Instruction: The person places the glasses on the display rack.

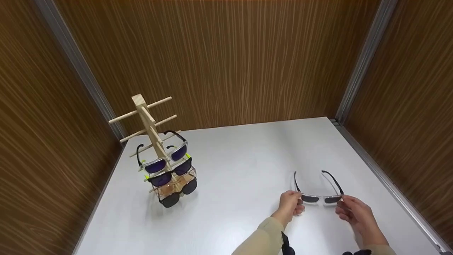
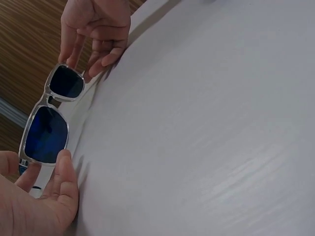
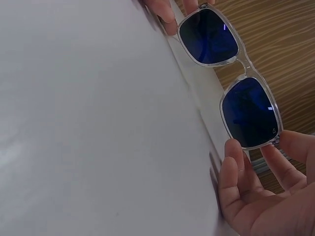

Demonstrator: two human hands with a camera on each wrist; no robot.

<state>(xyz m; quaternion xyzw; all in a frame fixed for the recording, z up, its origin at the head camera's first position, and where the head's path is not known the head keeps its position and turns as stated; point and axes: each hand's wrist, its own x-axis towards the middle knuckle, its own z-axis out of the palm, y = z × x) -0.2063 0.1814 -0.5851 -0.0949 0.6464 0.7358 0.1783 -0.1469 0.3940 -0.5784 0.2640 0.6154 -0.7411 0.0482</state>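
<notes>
A pair of sunglasses (image 1: 321,199) with a clear frame, dark lenses and black temples is held by both hands at the right of the table, temples unfolded and pointing away from me. My left hand (image 1: 290,204) pinches its left hinge corner between thumb and fingers. At the opposite corner my right hand (image 1: 356,212) pinches the frame the same way. In the left wrist view the lenses of the sunglasses (image 2: 47,133) look blue, with fingers at either end. The right wrist view shows the right hand (image 3: 270,189) gripping the near end of the frame.
A wooden display stand (image 1: 152,132) with crossbars stands at the left of the white table (image 1: 240,170). Several sunglasses (image 1: 161,179) hang on its lower bars; the upper bars carry none. Wood-grain panels (image 1: 226,63) enclose the back and sides.
</notes>
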